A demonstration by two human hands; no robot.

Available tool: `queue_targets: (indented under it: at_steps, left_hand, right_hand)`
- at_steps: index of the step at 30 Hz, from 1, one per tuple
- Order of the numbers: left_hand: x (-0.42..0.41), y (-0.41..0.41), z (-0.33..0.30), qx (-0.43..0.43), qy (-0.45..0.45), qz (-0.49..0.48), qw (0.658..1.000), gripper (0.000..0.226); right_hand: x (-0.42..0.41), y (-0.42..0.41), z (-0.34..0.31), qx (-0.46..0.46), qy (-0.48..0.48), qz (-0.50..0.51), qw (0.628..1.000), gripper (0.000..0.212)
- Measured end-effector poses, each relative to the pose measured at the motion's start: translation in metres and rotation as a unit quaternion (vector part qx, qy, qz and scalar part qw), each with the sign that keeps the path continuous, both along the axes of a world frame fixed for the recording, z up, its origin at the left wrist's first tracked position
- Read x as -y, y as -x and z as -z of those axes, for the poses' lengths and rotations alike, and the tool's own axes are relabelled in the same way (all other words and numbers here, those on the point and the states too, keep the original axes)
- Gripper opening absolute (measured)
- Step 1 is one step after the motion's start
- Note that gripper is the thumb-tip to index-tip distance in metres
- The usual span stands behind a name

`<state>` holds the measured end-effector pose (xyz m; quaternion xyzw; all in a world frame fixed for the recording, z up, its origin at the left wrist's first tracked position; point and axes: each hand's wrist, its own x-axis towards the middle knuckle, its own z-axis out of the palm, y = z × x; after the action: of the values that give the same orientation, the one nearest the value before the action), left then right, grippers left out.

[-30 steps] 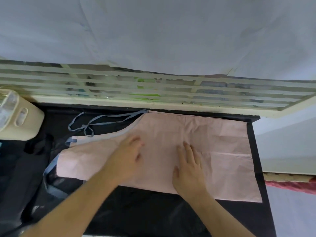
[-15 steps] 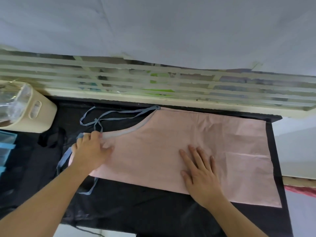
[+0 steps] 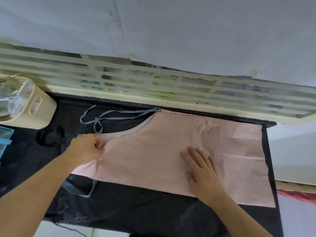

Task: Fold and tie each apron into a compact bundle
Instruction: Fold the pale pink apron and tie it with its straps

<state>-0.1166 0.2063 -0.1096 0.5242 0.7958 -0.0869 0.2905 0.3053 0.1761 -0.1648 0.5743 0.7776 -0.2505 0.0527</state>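
moved: left hand (image 3: 87,147) slid to bib end, fingers now curled, pinching pink apron (image 3: 153,151) edge
right hand (image 3: 203,170): unmoved, flat, fingers spread, pressing apron
blue ties (image 3: 109,117): loose, far-left on black table cover (image 3: 119,211)

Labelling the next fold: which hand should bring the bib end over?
Left. The left hand already grips the pink apron at its bib end, while the right hand lies flat mid-cloth, likely anchoring it.
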Motion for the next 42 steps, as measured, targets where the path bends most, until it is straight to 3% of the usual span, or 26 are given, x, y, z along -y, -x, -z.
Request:
queue_targets:
  at_steps: [2,5,10,14,17,20,22,24,27,29,31,35,38,42]
  left_hand:
    - [-0.003,0.001,-0.007,0.046,0.018,0.002,0.999,0.018]
    - [-0.007,0.002,-0.007,-0.034,0.040,0.070,0.996,0.017]
    - [-0.013,-0.004,-0.009,0.000,-0.078,0.018,0.997,0.023]
    - [-0.017,-0.009,-0.003,0.014,-0.154,0.035,0.987,0.029]
    - [-0.019,-0.006,0.003,-0.070,-0.227,0.086,0.968,0.026]
    - [-0.021,-0.009,0.007,-0.195,-0.244,0.068,0.947,0.047]
    - [-0.016,-0.020,0.007,-0.203,-0.241,0.071,0.946,0.059]
    - [-0.006,-0.036,0.010,-0.165,-0.248,0.106,0.949,0.056]
    - [0.014,-0.066,0.015,0.019,-0.188,0.188,0.964,0.051]
    - [0.031,-0.086,0.022,0.115,-0.116,0.227,0.960,0.060]
    - [0.044,-0.099,0.032,0.108,-0.085,0.245,0.960,0.074]
    - [0.046,-0.118,0.032,0.031,-0.027,0.176,0.984,0.101]
    - [0.041,-0.162,0.022,0.015,-0.031,0.200,0.979,0.099]
    - [0.051,-0.223,0.024,0.059,0.034,0.275,0.959,0.106]
  right_hand:
    - [-0.001,-0.001,-0.001,0.001,-0.004,-0.002,1.000,0.074]
    - [-0.002,0.000,-0.001,0.004,-0.005,-0.004,1.000,0.073]
    - [-0.002,0.009,-0.006,-0.043,-0.048,0.030,0.997,0.067]
    - [-0.002,0.029,-0.014,-0.041,-0.066,0.026,0.997,0.067]
    - [0.000,0.029,-0.007,0.002,-0.018,0.020,1.000,0.076]
    - [0.001,0.017,-0.001,0.031,-0.001,0.001,1.000,0.080]
    - [-0.001,0.011,-0.001,0.034,0.000,-0.002,0.999,0.080]
    - [-0.002,0.008,0.000,0.027,0.002,0.001,1.000,0.081]
    - [-0.006,0.001,0.003,0.019,0.002,-0.010,1.000,0.085]
    - [-0.009,-0.011,0.006,-0.008,0.003,-0.024,1.000,0.088]
    - [-0.013,-0.024,0.007,-0.046,0.007,-0.031,0.998,0.090]
    - [-0.006,-0.024,0.003,-0.038,-0.018,-0.002,0.999,0.086]
    - [0.020,0.008,-0.008,-0.037,-0.016,0.039,0.998,0.076]
    - [0.047,0.023,-0.017,-0.050,0.041,0.023,0.998,0.097]
